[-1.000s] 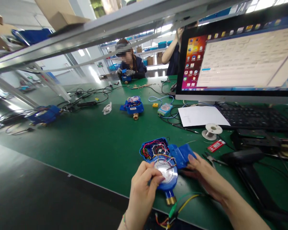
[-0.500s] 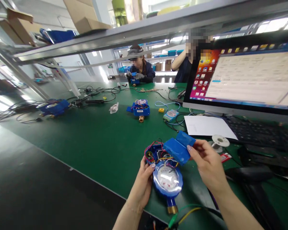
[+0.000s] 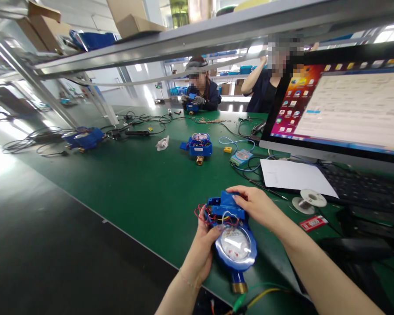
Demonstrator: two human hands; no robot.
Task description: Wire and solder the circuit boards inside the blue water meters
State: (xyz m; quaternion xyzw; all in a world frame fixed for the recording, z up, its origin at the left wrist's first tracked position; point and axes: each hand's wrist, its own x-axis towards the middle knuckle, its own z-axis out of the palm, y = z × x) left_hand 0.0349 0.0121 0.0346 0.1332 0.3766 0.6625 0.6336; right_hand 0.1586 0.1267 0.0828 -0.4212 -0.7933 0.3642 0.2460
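Observation:
A blue water meter point(image 3: 235, 246) with a round clear dial and a brass pipe end lies near the table's front edge. Red, white and yellow wires show in the wiring box at its far end. My left hand point(image 3: 203, 245) is closed around the meter's left side, thumb beside the dial. Between the thumb and fingers of my right hand point(image 3: 256, 204) is a blue plastic cover point(image 3: 229, 200), tilted over the far side of the wiring box. The cover's lower part hides some of the box's inside.
Another blue meter point(image 3: 200, 146) stands mid-table, and one more point(image 3: 84, 138) lies at the left among cables. Right are a monitor point(image 3: 348, 105), paper point(image 3: 295, 177), a solder spool point(image 3: 310, 200), a red label point(image 3: 313, 223) and a dark scanner point(image 3: 354, 249). Two people are across the table.
My right hand has moved left with the blue cover, from beside the wiring box to over its far side. The left hand keeps its hold; the view has shifted slightly.

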